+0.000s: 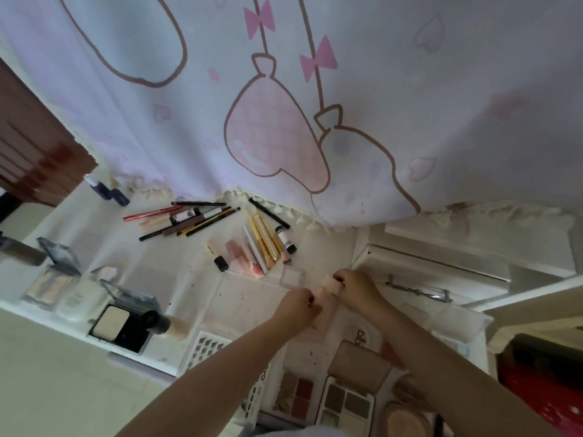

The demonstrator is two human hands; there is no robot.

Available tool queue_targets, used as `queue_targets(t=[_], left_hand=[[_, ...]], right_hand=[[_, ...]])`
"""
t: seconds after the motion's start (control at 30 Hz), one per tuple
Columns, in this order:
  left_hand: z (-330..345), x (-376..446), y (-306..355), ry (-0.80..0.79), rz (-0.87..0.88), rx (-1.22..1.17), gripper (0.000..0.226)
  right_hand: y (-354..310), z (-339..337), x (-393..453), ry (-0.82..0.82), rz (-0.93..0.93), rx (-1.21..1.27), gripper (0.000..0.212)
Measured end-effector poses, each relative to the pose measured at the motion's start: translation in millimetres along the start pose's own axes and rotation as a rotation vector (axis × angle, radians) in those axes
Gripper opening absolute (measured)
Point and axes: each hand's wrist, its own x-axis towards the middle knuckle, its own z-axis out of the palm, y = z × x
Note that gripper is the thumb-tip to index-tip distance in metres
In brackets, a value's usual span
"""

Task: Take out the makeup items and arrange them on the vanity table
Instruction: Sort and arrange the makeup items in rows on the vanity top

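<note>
I grip a pale pink makeup sponge (pixel 331 287) between both hands: right hand (pixel 356 283) curled around its far end, left hand (pixel 298 305) pinching the near end.

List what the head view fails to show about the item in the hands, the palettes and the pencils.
- Pale block, head view: the left hand and right hand cover its ends; what it is stays unclear.
- Palettes: cut off by the bottom edge and partly hidden by the forearms.
- Pencils: labels too small and blurred to read.
- White basket: contents hidden under the left forearm.
</note>
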Motion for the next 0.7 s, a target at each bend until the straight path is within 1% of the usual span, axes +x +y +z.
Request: queue_targets(t=[0.17, 0.27, 0.33, 0.4, 0.5, 0.57, 0.63, 0.7], left_hand=[[1.9, -4.5, -2.0, 0.07, -0.019, 0.152, 0.033], [1.5, -7.2, -8.2, 0.089, 0.035, 0.214, 0.034], [-0.6, -10.4, -14.5, 0.123, 0.066, 0.232, 0.033], [-5.5, -13.7, -24.2, 0.183, 0.091, 0.244, 0.032], [-18.3, -20.6, -43.1, 0.288, 0.091, 0.275, 0.03], [-27.3, -24.6, -54.7, 0.348, 0.076, 0.329, 0.031], [-35.9, -28.9, -63.4, 0.394, 0.053, 0.377, 0.034], [-40.6, -34.6, -70.0, 0.411, 0.021, 0.388, 0.035]], right_hand=[[4.3, 2.3, 3.1, 0.033, -0.045, -0.102, 0.025], [5.7, 4.4, 3.2, 0.035, -0.065, -0.153, 0.023], [4.6, 5.5, 0.7, 0.047, -0.073, -0.23, 0.023], [-1.0, 6.7, -2.9, 0.08, -0.115, -0.304, 0.025], [-20.8, 11.3, -3.7, 0.106, -0.251, -0.295, 0.028], [-35.6, 15.3, 2.9, 0.067, -0.337, -0.281, 0.024], [-47.4, 19.0, 12.4, 0.003, -0.351, -0.289, 0.024], [-53.6, 23.5, 20.8, -0.082, -0.36, -0.325, 0.036]])
